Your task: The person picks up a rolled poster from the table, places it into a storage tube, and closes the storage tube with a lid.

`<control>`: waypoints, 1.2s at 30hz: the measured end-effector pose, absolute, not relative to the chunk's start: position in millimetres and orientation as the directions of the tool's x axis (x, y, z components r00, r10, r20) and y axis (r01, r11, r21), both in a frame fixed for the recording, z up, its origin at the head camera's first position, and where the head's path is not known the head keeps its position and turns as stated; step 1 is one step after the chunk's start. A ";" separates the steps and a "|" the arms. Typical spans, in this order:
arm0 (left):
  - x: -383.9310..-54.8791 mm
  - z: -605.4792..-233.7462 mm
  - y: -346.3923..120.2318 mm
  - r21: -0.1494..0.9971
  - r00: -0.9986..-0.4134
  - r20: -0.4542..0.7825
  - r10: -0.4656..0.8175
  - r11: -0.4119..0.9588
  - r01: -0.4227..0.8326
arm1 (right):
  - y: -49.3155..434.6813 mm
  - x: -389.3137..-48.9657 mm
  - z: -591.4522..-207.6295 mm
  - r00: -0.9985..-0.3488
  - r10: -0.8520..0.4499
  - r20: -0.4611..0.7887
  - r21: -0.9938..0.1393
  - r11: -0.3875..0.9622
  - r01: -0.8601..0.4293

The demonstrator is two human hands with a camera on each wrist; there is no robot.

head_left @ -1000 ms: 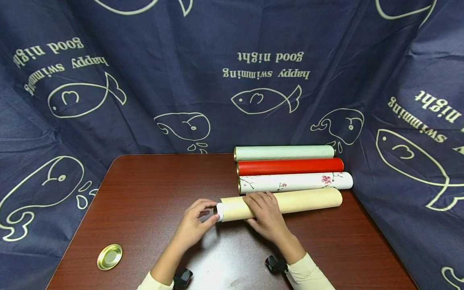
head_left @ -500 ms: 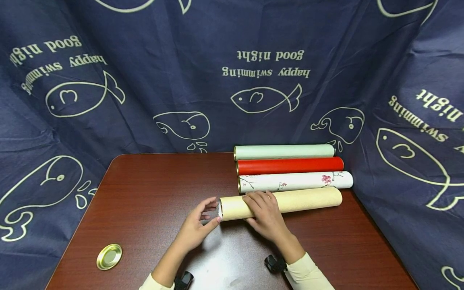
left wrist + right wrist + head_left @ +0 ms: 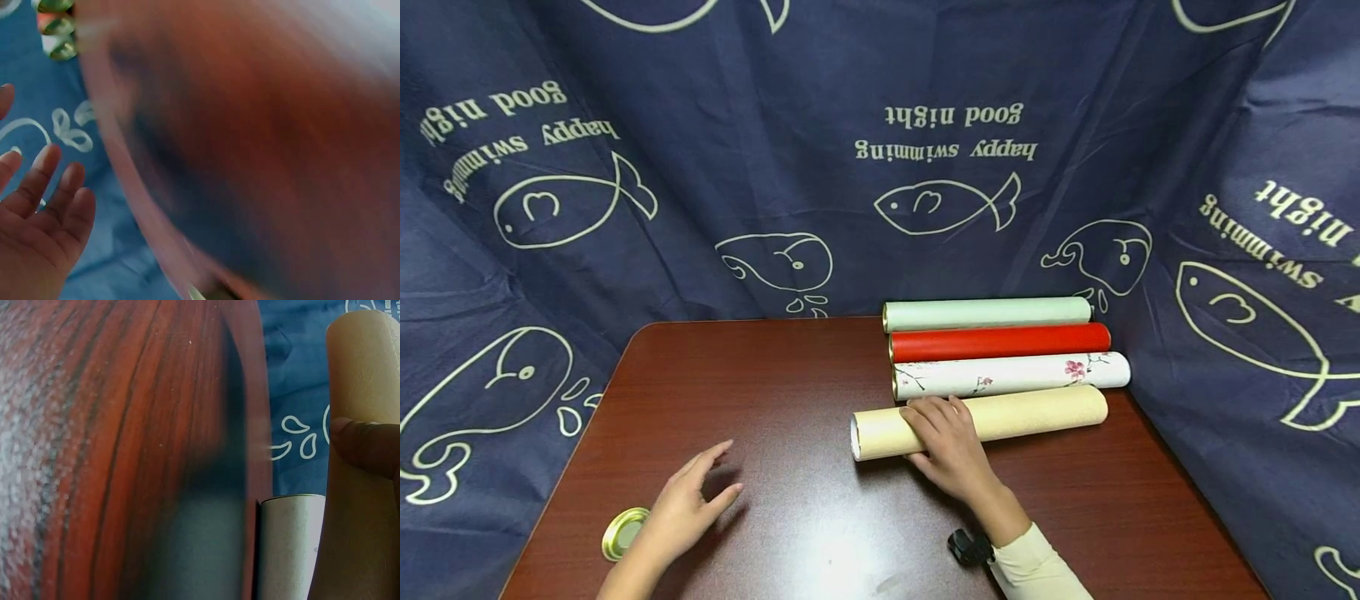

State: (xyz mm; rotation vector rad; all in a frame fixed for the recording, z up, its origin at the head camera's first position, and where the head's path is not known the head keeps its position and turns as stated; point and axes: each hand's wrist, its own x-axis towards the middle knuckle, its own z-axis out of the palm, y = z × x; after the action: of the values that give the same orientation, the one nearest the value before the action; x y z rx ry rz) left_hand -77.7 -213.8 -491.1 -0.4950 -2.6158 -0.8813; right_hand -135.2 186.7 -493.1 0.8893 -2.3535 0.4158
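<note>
My right hand grips a pale yellow cardboard tube from above, left of its middle. In the right wrist view the thumb presses along the side of the tube. The tube's left end shows a white rim; its inside is too small to make out. My left hand is over the table at the left, fingers spread and holding nothing. Behind its wrist a round gold lid lies partly hidden. In the left wrist view the left hand has loosely extended fingers.
Behind the yellow tube lie a white tube with pink blossoms, a red tube and a mint green tube, side by side. The brown table meets a dark blue printed curtain at the back and sides.
The white and dark grey part at the tube's left end has gone from sight. My left hand has left that end and moved left to the lid. The right hand stays put.
</note>
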 end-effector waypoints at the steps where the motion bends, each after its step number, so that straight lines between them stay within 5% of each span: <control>1: -74.8 -492.2 -222.0 0.478 -0.883 0.416 0.217 0.774 0.416 | 187.0 -135.2 -493.6 -0.604 -0.498 0.622 -0.079 0.728 -0.681; 12: -52.2 -496.9 -283.3 0.260 -0.952 0.208 0.223 0.926 0.273 | 187.6 -134.1 -495.5 -0.612 -0.498 0.615 -0.084 0.730 -0.678; 21: -46.5 -494.3 -302.6 0.275 -0.984 0.022 0.177 0.945 0.176 | 187.0 -133.8 -496.9 -0.618 -0.494 0.612 -0.091 0.732 -0.675; 26: -43.7 -489.8 -298.8 0.326 -0.980 -0.017 0.200 0.927 0.184 | 185.9 -134.0 -498.0 -0.616 -0.497 0.611 -0.086 0.732 -0.676; 30: -39.4 -484.5 -284.6 0.414 -0.968 0.089 0.236 0.875 0.252 | 184.9 -134.0 -498.2 -0.611 -0.500 0.613 -0.078 0.732 -0.677; 36: -49.2 -472.9 -244.7 0.633 -0.955 0.115 0.273 0.721 0.282 | 183.7 -133.8 -497.3 -0.602 -0.497 0.625 -0.078 0.728 -0.682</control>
State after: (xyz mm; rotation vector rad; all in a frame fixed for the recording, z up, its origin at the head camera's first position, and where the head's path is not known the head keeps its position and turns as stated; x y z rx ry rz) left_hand -49.2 -244.7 -472.9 -0.4680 -2.9015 -1.0713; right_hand -133.8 183.7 -497.3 0.8894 -2.3444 0.4162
